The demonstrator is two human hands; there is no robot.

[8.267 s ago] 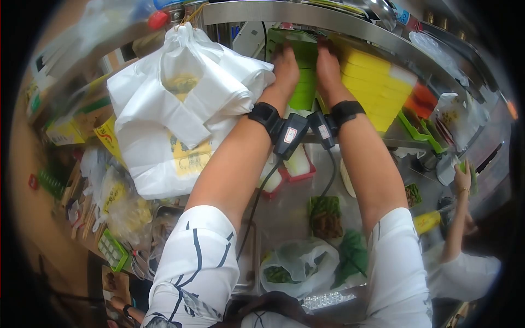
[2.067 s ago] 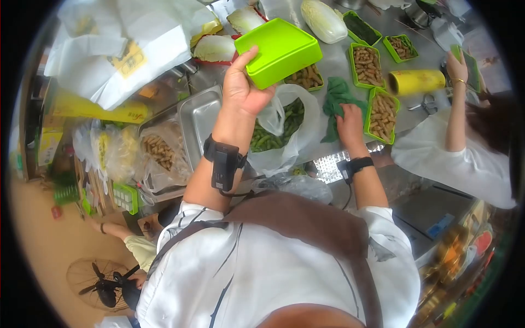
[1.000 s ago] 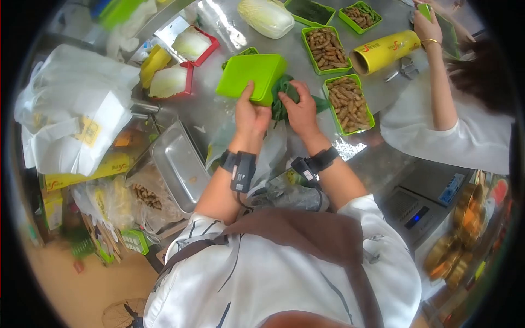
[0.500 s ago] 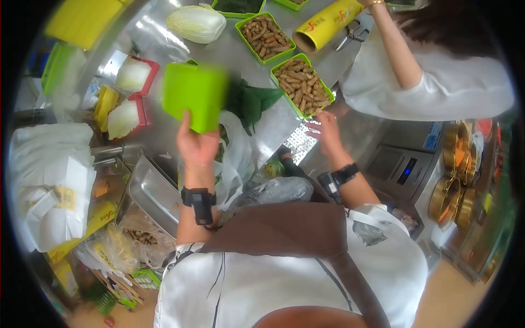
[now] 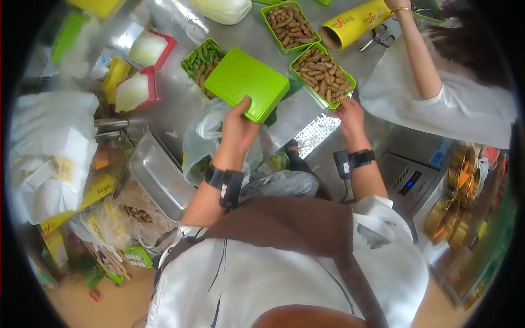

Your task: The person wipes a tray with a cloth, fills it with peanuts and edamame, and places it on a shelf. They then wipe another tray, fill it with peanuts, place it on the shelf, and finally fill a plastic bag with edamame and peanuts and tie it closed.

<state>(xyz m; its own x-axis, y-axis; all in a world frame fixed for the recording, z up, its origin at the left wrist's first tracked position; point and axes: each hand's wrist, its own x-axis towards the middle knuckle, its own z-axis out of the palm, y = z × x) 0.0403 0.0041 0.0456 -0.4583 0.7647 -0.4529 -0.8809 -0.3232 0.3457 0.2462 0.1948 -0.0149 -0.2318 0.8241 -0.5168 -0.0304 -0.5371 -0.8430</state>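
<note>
My left hand (image 5: 240,131) grips an empty-looking green box (image 5: 247,82), bottom up, its thumb on the near edge. Beyond and partly under that box sits a green tray (image 5: 203,61) with green pods and brown pieces. My right hand (image 5: 350,113) touches the near corner of a green tray of peanuts (image 5: 322,75), fingers closed at its rim. Another green tray of peanuts (image 5: 290,27) stands just behind it.
A co-worker's arm (image 5: 418,54) reaches in at the upper right, near a yellow roll (image 5: 355,23) and scissors (image 5: 378,38). Cabbage (image 5: 223,8) lies at the top. A metal pan (image 5: 161,175) and plastic bags (image 5: 210,128) are near my left arm.
The green box in my left hand has moved right, toward the peanut tray. The tray of green pods now shows behind it. My right hand has closed at the peanut tray's corner.
</note>
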